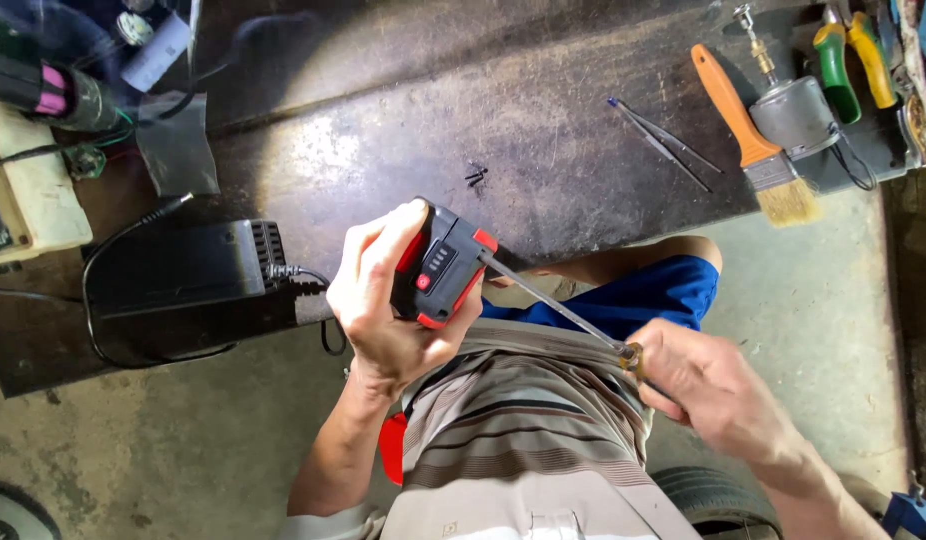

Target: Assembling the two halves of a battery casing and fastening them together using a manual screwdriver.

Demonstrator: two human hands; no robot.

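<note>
1. Striped cloth of the person's shirt (528,440) fills the bottom of the view, nearest the camera, with one blue-clad knee (653,295) above it.
2. One left hand (383,300) is closed around one black and red battery pack (441,265), thumb on its upper end and fingers wrapped behind, holding it in the air over the lap.
3. One right hand (713,385) is closed on the handle of one screwdriver (563,310); its thin shaft runs up and left, and its tip meets the pack's right edge.
4. Just left of the left hand sits one black charger box (183,270) with a cable, near the front edge of the dark surface (463,110).
5. Above the pack, a few small dark screws (476,177) lie alone on the bare middle of the surface, with open room all round them.
6. Farther right lie one pair of tweezers (663,140), one orange-handled paintbrush (748,140) whose bristles overhang the front edge, and one small grey motor (793,112).
7. Pliers with one green and one yellow handle (853,60) lie at the top right corner.
8. Concrete floor (823,300) shows below the edge.
</note>
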